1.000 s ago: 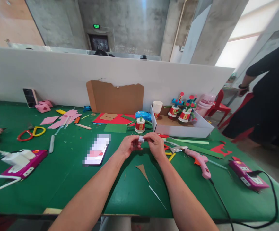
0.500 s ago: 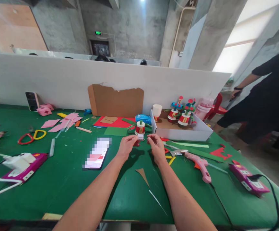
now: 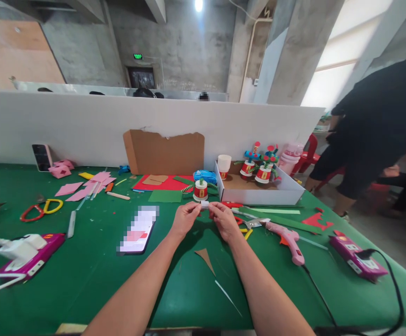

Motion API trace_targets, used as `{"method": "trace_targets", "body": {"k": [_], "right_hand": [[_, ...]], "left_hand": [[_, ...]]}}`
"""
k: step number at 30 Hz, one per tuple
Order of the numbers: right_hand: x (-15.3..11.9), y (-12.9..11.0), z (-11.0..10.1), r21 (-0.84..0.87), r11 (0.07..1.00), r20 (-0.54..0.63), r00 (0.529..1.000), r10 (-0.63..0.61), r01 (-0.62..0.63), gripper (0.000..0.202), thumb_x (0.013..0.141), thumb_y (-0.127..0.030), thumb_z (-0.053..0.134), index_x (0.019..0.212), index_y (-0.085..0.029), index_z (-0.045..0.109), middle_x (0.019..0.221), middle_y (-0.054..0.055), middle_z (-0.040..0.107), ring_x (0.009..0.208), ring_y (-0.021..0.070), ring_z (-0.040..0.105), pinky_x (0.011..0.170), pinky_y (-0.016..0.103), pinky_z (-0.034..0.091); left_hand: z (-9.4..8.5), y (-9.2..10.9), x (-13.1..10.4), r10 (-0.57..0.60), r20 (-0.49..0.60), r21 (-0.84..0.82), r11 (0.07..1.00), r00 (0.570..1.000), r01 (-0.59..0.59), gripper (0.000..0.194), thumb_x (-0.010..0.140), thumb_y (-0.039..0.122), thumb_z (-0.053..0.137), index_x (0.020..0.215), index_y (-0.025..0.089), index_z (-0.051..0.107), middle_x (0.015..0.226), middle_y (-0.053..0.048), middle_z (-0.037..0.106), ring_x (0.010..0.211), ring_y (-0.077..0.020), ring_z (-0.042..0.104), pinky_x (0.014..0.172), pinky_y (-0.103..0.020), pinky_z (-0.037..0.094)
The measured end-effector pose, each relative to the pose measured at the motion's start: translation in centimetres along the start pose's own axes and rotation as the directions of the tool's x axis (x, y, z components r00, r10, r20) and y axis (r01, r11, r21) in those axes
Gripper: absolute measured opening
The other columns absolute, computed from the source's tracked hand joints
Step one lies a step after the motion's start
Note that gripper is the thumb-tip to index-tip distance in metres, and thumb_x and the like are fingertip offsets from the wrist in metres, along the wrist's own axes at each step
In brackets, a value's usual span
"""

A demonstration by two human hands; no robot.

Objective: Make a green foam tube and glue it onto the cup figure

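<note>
Two hands: your left hand (image 3: pixel 183 221) and your right hand (image 3: pixel 227 222) are raised close together over the green counter (image 3: pixel 94 284), fingertips pinched on opposite ends of one small piece.
White piece (image 3: pixel 205 204): between your fingertips, in front of the nearest cup figure; its exact shape is too small to tell.
Cup figure (image 3: pixel 200 192): upright just beyond your fingers, red and white, with striped green arms out to both sides.
White box (image 3: pixel 262 198): beyond your right hand, with two more figures and a white cup (image 3: pixel 224 164) in it.
Scissors (image 3: pixel 258 223): right of your right hand, near the pink glue gun (image 3: pixel 288 236), whose black cord runs toward your edge of the counter.
Phone (image 3: pixel 140 229): lying left of your left hand, its screen blurred.
Scraps: a brown paper scrap (image 3: pixel 207 262) and a thin white strip (image 3: pixel 228 297) lie between your forearms.
Paper: a green sheet (image 3: pixel 167 196) and a red sheet (image 3: pixel 143 184) lie in front of the upright cardboard (image 3: pixel 166 153).
</note>
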State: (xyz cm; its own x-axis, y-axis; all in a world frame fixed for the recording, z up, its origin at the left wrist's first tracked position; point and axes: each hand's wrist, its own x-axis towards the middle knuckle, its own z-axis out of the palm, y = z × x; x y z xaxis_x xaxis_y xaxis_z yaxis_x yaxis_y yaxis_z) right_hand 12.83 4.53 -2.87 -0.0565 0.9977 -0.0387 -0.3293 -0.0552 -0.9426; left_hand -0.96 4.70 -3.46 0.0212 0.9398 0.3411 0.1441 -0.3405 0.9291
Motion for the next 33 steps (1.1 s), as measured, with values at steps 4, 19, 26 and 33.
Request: {"method": "trace_targets", "body": {"k": [4,19,26,33], "right_hand": [[0.1,0.0,-0.3,-0.03,0.999,0.003,1.0,0.019,-0.019,0.028,0.054,-0.039,0.075,0.065,-0.017,0.063,0.049,-0.005,0.048,0.048,0.0068,0.036,0.046,0.022,0.021],[0.3,0.6,-0.2,-0.382,0.907,0.006,0.982,-0.186,0.175,0.016,0.062,-0.034,0.062,0.065,-0.019,0.059,0.061,-0.003,0.055,0.059,0.0114,0.045,0.057,0.025,0.036],[0.5,0.8,-0.5,-0.372,0.918,0.014,0.989,-0.144,0.139,0.016,0.061,-0.034,0.062,0.065,-0.019,0.058,0.06,-0.004,0.053,0.058,0.0107,0.043,0.057,0.024,0.034],[0.4,0.8,-0.6,-0.296,0.951,0.024,0.996,-0.083,0.086,0.017,0.06,-0.034,0.066,0.065,-0.018,0.06,0.055,-0.005,0.05,0.053,0.0086,0.038,0.051,0.022,0.03]], "left_hand": [[0.2,0.1,0.0,0.001,0.01,-0.006,1.0,1.0,-0.001,0.029,0.074,0.041,0.055,0.066,0.015,0.066,0.061,-0.001,0.059,0.057,-0.0124,0.053,0.058,-0.022,0.041],[-0.3,-0.5,0.3,-0.284,0.05,-0.115,0.951,0.958,0.288,0.026,0.058,0.039,0.068,0.066,0.015,0.067,0.058,0.001,0.057,0.054,-0.0102,0.045,0.053,-0.023,0.035],[-0.3,-0.6,0.3,-0.267,0.076,-0.111,0.955,0.961,0.275,0.025,0.058,0.038,0.068,0.065,0.014,0.068,0.057,0.001,0.057,0.054,-0.0097,0.043,0.052,-0.022,0.031],[-0.4,-0.7,0.3,-0.213,0.077,-0.07,0.973,0.974,0.218,0.025,0.059,0.039,0.068,0.064,0.014,0.067,0.056,0.001,0.057,0.053,-0.0101,0.043,0.053,-0.022,0.031]]}}
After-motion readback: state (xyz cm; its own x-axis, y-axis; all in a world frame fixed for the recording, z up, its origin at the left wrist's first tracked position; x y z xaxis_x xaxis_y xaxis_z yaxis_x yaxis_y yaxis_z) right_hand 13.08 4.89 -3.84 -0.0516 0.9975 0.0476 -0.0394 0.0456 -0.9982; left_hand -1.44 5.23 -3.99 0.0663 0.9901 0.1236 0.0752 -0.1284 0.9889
